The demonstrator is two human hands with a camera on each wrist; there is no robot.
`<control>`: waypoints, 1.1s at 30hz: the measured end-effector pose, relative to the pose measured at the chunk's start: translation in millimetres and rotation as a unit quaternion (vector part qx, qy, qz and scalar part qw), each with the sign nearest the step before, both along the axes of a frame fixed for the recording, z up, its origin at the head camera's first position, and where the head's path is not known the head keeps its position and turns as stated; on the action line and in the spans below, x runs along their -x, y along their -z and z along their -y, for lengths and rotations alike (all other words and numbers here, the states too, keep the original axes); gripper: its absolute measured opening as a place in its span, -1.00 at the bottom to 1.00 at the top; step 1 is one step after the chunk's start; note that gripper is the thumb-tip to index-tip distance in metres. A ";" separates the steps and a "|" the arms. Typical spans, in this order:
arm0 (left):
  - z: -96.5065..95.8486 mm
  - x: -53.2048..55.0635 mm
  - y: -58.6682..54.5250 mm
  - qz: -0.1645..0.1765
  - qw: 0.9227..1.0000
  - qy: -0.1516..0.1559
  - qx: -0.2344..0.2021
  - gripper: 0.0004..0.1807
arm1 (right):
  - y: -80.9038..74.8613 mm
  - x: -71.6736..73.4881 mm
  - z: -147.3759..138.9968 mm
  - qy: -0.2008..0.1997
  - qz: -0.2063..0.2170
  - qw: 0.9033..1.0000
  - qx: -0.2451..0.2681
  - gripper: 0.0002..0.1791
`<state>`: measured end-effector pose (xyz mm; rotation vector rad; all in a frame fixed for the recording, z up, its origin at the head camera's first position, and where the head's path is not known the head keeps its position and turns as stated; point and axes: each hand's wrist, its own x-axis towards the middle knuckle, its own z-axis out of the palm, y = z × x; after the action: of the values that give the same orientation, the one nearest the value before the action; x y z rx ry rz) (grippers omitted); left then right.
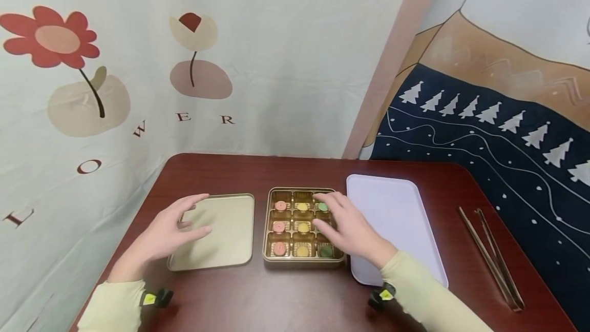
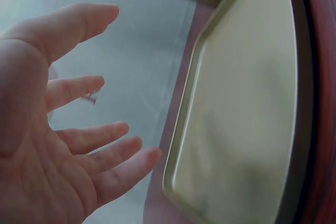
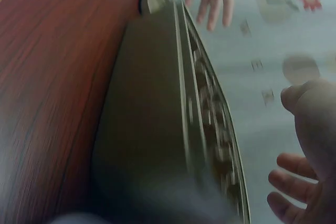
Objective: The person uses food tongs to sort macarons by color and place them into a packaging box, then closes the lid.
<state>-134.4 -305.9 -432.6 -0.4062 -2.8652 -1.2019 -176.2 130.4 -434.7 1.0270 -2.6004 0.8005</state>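
Observation:
A square gold tin [image 1: 304, 265] with a divided insert sits mid-table. Its compartments hold small round pieces: pink ones [image 1: 279, 227] on the left, yellow ones [image 1: 303, 227] in the middle, green ones [image 1: 325, 251] on the right. My right hand [image 1: 348, 224] hovers over the tin's right side, fingers spread and holding nothing, and hides part of the green column. To the left lies the tin's shallow lid [image 1: 226, 232], inner side up. Above the lid's left edge is my left hand [image 1: 168, 227], its fingers apart and nothing in them; the left wrist view shows the bare palm [image 2: 47, 166].
A pale lilac tray [image 1: 392, 209] lies right of the tin, partly under my right forearm. Metal tongs [image 1: 493, 260] rest near the table's right edge. Printed cloths [image 1: 286, 65] hang behind the dark red table [image 1: 221, 301].

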 end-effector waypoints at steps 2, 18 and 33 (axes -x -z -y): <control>10.0 -3.7 -0.4 -0.010 1.000 -0.007 0.022 -0.17 | -1.9 -2.0 20.3 -0.004 0.006 1.000 -0.007 -0.34; 51.4 -16.8 15.2 -0.014 0.988 -0.034 0.148 -0.19 | -0.9 -13.1 115.1 -0.061 0.031 0.998 -0.016 -0.33; 45.5 -1.7 41.0 -0.013 0.980 -0.032 0.195 -0.44 | 3.7 -20.9 124.4 -0.067 0.055 0.996 -0.025 -0.32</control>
<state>-132.7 -351.4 -473.6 -0.3255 -3.0580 -0.6149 -155.3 5.9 -438.3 1.2166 -2.6770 0.8496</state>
